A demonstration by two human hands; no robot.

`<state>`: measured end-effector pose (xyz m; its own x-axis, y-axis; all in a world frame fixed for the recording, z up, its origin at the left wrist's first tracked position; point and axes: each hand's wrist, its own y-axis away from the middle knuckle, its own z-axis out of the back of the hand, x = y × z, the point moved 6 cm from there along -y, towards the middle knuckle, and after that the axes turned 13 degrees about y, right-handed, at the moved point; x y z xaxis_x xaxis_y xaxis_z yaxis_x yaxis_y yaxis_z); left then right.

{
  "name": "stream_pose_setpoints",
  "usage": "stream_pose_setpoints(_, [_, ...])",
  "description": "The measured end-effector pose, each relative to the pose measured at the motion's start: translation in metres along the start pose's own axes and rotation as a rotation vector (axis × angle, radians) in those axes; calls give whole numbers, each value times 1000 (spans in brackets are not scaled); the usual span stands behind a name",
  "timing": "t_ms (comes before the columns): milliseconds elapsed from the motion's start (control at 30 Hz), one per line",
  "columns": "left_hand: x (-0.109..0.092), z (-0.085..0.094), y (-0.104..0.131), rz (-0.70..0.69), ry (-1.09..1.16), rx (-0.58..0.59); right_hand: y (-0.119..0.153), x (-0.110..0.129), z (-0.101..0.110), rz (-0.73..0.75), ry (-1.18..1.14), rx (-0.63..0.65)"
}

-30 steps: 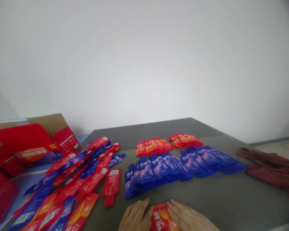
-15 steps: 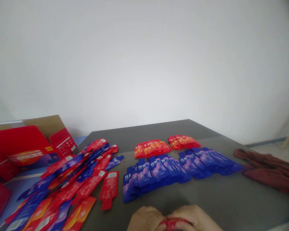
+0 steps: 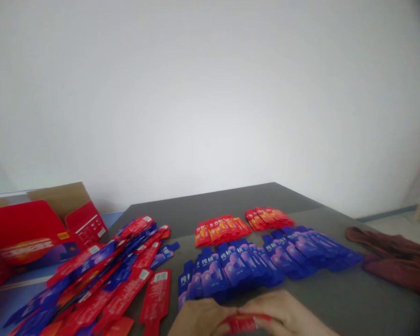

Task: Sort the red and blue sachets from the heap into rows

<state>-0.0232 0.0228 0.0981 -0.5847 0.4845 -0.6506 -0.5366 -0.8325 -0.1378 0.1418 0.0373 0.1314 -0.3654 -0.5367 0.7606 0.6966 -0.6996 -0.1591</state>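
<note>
At the bottom edge, my left hand (image 3: 199, 318) and my right hand (image 3: 283, 313) meet, fingers closed together on a red packet (image 3: 243, 323) between them. Just beyond them a fanned row of blue packets (image 3: 238, 266) lies on the dark table (image 3: 353, 298). Behind that row are two fanned groups of red-orange packets, one nearer the centre (image 3: 222, 229) and one further right (image 3: 269, 218). A loose heap of mixed red and blue packets (image 3: 105, 270) spreads to the left. One red packet (image 3: 156, 298) lies face down beside the heap.
An open red printed carton (image 3: 24, 224) with brown cardboard flaps stands at the far left on a blue surface (image 3: 7, 303). Brown cloth (image 3: 399, 261) lies at the table's right edge. A pale wall (image 3: 210, 93) rises behind the table.
The view has tilted up slightly, so the table and packets sit lower in the picture. Both hands remain together on the red packet and appear closer to the blue row.
</note>
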Motion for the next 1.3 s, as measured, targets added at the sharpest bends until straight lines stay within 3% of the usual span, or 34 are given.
stream_pose_setpoints(133, [-3, 36, -8, 30, -125, -242, -20, -2, 3, -25, -122, -114])
stream_pose_setpoints(267, [4, 43, -14, 68, -88, -321, -36, -10, -13, -56, -301, -91])
stream_pose_setpoints(367, [23, 47, -15, 176, 110, -391, -43, -21, -10, -88, -342, -113])
stream_pose_setpoints(533, [59, 62, -5, 349, 275, -664, -45, -49, 20, -229, -277, -244])
stream_pose_setpoints(700, [64, 60, -8, 378, 98, -616, -65, -45, 42, -216, 110, -367])
stream_pose_setpoints(833, [65, 53, -9, 384, 43, -563, -107, -31, 40, -18, 453, -425])
stream_pose_setpoints(1033, [67, 52, -8, 368, 56, -557, -172, -45, 14, 183, 1068, -219])
stream_pose_setpoints(1300, [69, 53, -7, 397, -5, -575, -214, -71, -7, 221, 1220, -65])
